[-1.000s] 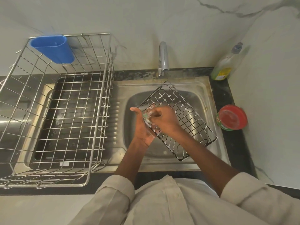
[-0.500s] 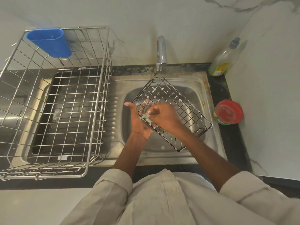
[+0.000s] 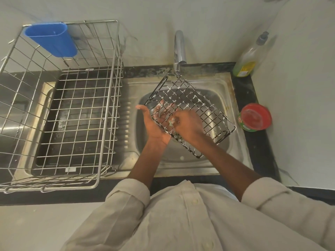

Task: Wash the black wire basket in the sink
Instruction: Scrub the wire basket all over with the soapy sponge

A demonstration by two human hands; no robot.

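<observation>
Your left hand (image 3: 154, 124) is cupping the black wire basket (image 3: 192, 113) from beneath, thumb sticking out at its near-left edge, while your right hand (image 3: 188, 125) is pinching a small greenish scrubber (image 3: 171, 121) against the soapy mesh. You are holding the basket tilted over the sink (image 3: 217, 160), its far corner just under the tap (image 3: 179, 49). On the worktop (image 3: 257, 153) a red-lidded tub (image 3: 254, 117) and a soap bottle (image 3: 248, 59) are standing to the right, and a steel dish rack (image 3: 59, 105) with a blue cup (image 3: 51, 39) is sitting to the left.
</observation>
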